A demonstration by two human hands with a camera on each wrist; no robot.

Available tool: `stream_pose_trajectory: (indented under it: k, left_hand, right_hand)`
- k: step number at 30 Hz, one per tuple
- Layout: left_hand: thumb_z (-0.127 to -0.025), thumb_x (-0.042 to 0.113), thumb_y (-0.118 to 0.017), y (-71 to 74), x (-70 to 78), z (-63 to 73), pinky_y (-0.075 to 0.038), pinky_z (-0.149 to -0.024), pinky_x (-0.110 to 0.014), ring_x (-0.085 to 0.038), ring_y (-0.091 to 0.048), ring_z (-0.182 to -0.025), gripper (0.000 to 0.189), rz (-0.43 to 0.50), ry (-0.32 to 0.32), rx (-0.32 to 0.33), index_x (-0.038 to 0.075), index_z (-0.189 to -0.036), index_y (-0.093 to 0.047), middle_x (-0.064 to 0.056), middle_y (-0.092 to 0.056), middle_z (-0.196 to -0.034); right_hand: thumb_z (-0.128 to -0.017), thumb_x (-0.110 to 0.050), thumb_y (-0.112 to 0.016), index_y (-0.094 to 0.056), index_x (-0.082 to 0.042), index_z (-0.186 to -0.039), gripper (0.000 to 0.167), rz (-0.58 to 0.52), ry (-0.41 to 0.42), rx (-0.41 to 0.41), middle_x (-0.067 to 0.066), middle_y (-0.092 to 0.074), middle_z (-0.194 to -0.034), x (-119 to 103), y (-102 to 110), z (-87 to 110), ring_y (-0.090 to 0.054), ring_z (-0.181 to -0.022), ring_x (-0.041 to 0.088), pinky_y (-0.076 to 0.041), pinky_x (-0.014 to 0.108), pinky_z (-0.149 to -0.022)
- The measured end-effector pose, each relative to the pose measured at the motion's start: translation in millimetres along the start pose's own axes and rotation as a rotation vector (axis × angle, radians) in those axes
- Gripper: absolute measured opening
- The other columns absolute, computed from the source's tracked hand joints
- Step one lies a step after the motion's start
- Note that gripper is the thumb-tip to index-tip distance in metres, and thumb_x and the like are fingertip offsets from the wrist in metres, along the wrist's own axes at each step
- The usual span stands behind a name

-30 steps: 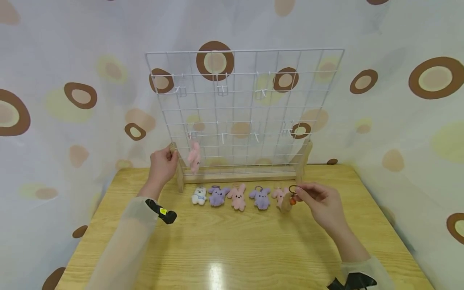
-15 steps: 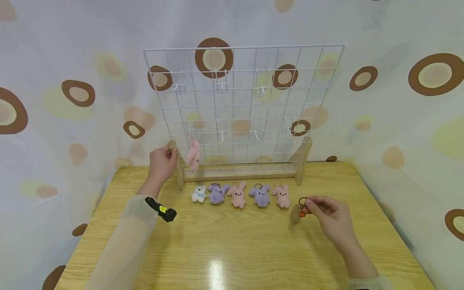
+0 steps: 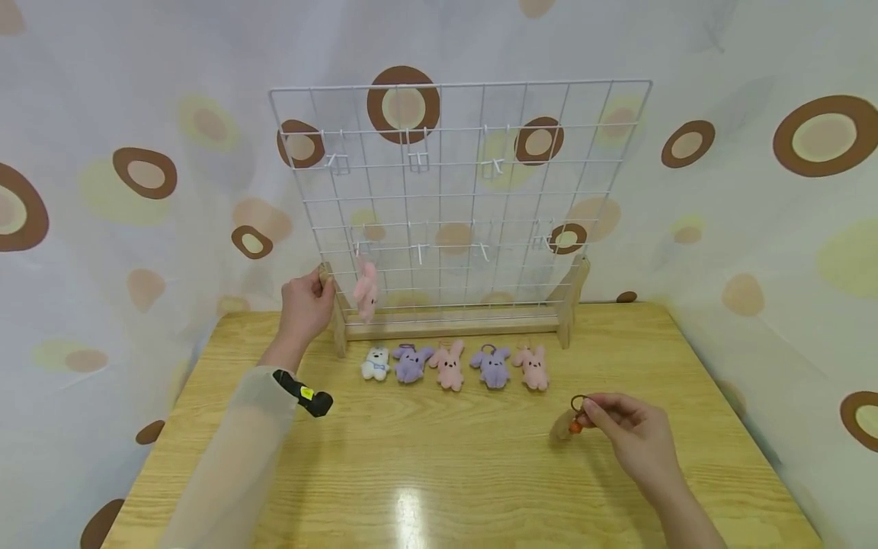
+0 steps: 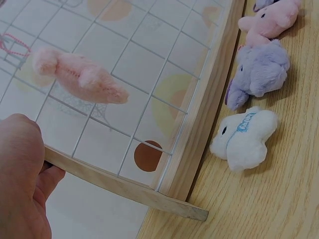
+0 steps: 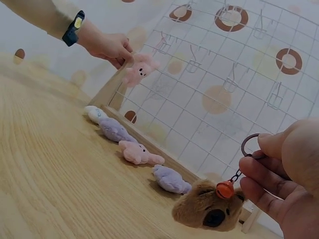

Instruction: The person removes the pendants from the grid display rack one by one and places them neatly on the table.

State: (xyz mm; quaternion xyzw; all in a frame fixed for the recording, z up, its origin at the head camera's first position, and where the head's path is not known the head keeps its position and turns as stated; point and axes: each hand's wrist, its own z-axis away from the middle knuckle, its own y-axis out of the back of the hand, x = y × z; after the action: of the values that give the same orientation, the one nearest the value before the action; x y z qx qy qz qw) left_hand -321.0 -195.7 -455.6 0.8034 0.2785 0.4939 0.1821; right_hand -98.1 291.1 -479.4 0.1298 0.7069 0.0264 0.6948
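Note:
My left hand [image 3: 306, 306] grips the top of the wooden stand's left upright [image 4: 114, 181], which carries a white wire grid [image 3: 453, 191]. Beside that hand a pink bunny plush [image 3: 366, 292] hangs from a hook on the grid. My right hand [image 3: 634, 435] pinches the dark ring of a brown plush keychain [image 5: 209, 209] between thumb and fingers. A short chain and an orange bell [image 5: 225, 189] hang from the ring, and the brown plush dangles below, over the table's right part.
Along the stand's foot lie a white bear plush [image 3: 376, 364], purple plushes [image 3: 411, 364] and pink bunny plushes [image 3: 449, 366] in a row on the wooden table [image 3: 329, 473]. White hooks [image 3: 420, 254] stick out from the grid in two rows. Patterned cloth hangs behind.
My right hand has drawn back toward the near right with the brown plush keychain, away from the row, uncovering the rightmost pink bunny. The left hand stays on the upright.

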Motion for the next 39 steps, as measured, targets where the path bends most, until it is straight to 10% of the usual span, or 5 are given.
stream_pose_trajectory:
  k: [39]
  left_hand:
    - [-0.107, 0.008, -0.057, 1.6, 4.9, 0.2, -0.033, -0.044, -0.024, -0.010, -0.043, -0.045, 0.022, -0.015, 0.016, 0.002, -0.005, -0.113, -0.073, -0.009, -0.062, -0.062]
  right_hand:
    - [-0.103, -0.013, -0.072, -0.071, 0.013, -0.118, 0.029, -0.032, 0.008, -0.108, 0.027, -0.073, -0.108, 31, -32, -40.8, -0.076, -0.087, 0.019, -0.061, 0.033, -0.080]
